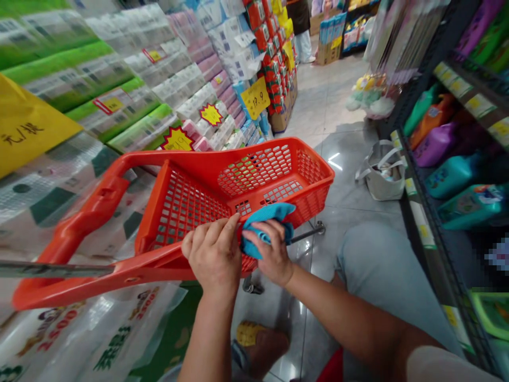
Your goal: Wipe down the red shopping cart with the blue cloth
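"What could go wrong here, working left to right?"

"Left of the grip, the long plastic trolley handle [85, 217] could swing if the perforated orange basket [254, 154] tips. The left hand [212, 252] curls against its wall, clamped or not, I can't tell."

"And the soft blue cloth [264, 228]?"

"Bunched beside that hand, under the closed right hand [272, 252], it could snag on the grid holes."

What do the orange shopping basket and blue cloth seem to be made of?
The orange shopping basket looks like moulded plastic with a glossy finish: smooth sheen, rounded edges and a punched grid of holes. The blue cloth looks like soft matte fabric, maybe microfibre, since it bunches under the right hand.
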Tool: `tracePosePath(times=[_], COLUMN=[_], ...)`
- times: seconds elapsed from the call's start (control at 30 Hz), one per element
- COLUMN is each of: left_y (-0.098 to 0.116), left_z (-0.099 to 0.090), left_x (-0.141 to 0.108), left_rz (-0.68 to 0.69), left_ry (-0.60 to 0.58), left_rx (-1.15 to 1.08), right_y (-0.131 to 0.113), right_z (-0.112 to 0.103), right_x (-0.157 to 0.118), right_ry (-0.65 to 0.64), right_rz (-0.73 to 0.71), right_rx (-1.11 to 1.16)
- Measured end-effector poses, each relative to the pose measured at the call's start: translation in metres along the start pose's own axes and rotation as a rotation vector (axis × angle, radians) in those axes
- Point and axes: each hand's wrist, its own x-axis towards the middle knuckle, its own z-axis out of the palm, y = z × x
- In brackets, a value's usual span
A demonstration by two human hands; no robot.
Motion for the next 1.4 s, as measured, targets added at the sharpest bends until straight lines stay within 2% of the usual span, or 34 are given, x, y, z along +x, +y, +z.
tracePosePath(times=[0.07,0.1,0.17,0.23,0.27,0.33,0.43,0.5,0.57,0.63,0.7,0.77,0.87,0.93,1.03,1.13,1.2,1.27,1.3,1.33,1.4], left_y=[-0.002,-0.003,-0.004,-0.001,0.001,0.004,0.008,0.008,0.007,0.007,0.007,0.007,0.007,0.007,0.005,0.003,0.003,0.004,0.005,0.006,0.007], left_z=[0.001,0.002,0.004,0.008,0.009,0.012,0.016,0.016,0.016,0.017,0.017,0.018,0.019,0.019,0.017,0.015,0.013,0.009,0.007,0.005,0.002], left_x=[0.0,0.001,0.001,0.002,0.003,0.004,0.006,0.006,0.006,0.007,0.007,0.008,0.007,0.007,0.006,0.005,0.003,0.0,-0.002,-0.004,-0.01], left_rz=[0.007,0.003,-0.009,-0.023,-0.029,-0.046,-0.081,-0.098,-0.099,-0.089,-0.078,-0.082,-0.105,-0.108,-0.092,-0.081,-0.085,-0.1,-0.113,-0.13,-0.17], left_ry=[0.003,0.005,0.013,0.024,0.03,0.035,0.024,0.012,0.009,0.014,0.023,0.026,0.014,0.006,0.007,0.025,0.029,0.007,-0.009,-0.024,-0.048], left_rx=[-0.001,-0.002,-0.01,-0.018,-0.021,-0.022,-0.042,-0.061,-0.063,-0.047,-0.029,-0.025,-0.045,-0.06,-0.072,-0.071,-0.074,-0.103,-0.127,-0.152,-0.197], right_y=[0.008,0.019,0.045,0.061,0.061,0.049,0.026,0.028,0.048,0.072,0.083,0.077,0.056,0.055,0.078,0.104,0.11,0.106,0.102,0.098,0.088], right_z=[0.006,0.004,-0.006,-0.013,-0.013,-0.004,0.014,0.019,0.016,0.011,0.011,0.018,0.032,0.032,0.009,-0.032,-0.059,-0.078,-0.085,-0.088,-0.089], right_x=[-0.01,-0.013,-0.017,-0.021,-0.025,-0.038,-0.064,-0.075,-0.078,-0.076,-0.074,-0.077,-0.085,-0.084,-0.06,-0.009,0.032,0.068,0.083,0.095,0.109], right_ry=[-0.052,-0.055,0.0,0.1,0.118,0.051,-0.149,-0.188,-0.148,-0.038,0.078,0.125,0.097,0.118,0.235,0.35,0.406,0.451,0.416,0.322,0.064], right_rz=[-0.094,-0.089,0.033,0.229,0.315,0.408,0.354,0.333,0.4,0.532,0.666,0.746,0.773,0.791,0.828,0.81,0.742,0.592,0.499,0.424,0.297], right_rx=[-0.009,-0.021,-0.042,-0.065,-0.072,-0.054,0.035,0.066,0.05,-0.008,-0.07,-0.09,-0.045,-0.033,-0.06,-0.077,-0.08,-0.159,-0.226,-0.263,-0.333])
